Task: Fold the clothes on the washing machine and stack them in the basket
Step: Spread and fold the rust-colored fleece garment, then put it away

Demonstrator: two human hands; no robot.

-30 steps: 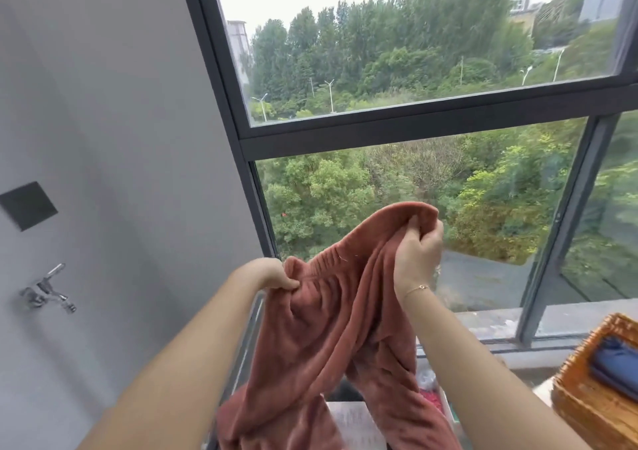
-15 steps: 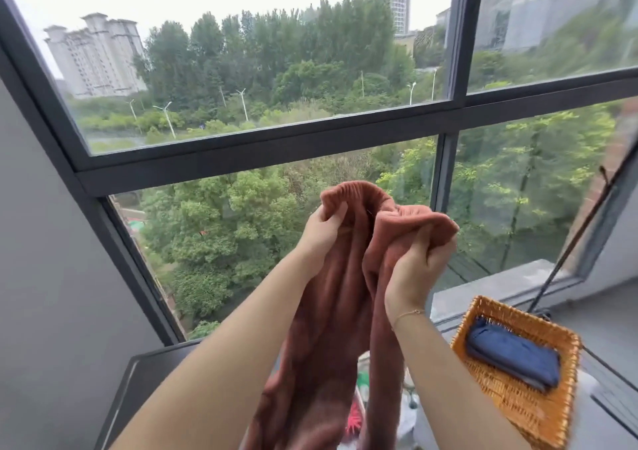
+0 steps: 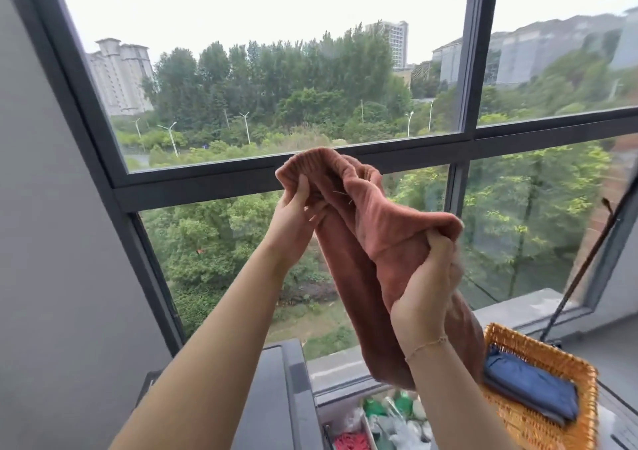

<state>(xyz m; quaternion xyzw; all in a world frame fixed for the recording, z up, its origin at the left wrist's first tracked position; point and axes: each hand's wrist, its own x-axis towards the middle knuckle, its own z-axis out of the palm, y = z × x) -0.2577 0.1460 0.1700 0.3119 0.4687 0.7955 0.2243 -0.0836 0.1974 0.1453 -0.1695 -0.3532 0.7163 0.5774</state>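
Rust-pink trousers (image 3: 366,242) of soft, fleecy cloth hang in the air in front of the window (image 3: 462,138), held up by both hands. Their gathered waistband is at the top, bunched between the two grips, and the legs drop downward from it, so the long axis runs roughly vertical, slanting a little toward the lower right. The lower end of the cloth passes behind the right forearm and hangs above the clutter between the machine and the basket.

The left hand (image 3: 297,214) has its thumb and fingers closed on the upper left part of the waistband, pinching a fold of it. The right hand (image 3: 431,277), lower and closer to the camera, has its fingers curled tightly round the other end of the waistband, with cloth bunched over the knuckles. A thin bracelet (image 3: 426,344) circles the right wrist.

A woven wicker basket (image 3: 538,425) sits at the lower right, and a folded dark blue garment (image 3: 531,387) lies inside it. The dark grey top of the washing machine (image 3: 276,398) shows low in the middle, between the two forearms. Beside it lies a jumble of green and white containers (image 3: 397,415) and something red (image 3: 352,442); any labels there are too blurred to read. No writing or brand is legible on the trousers.
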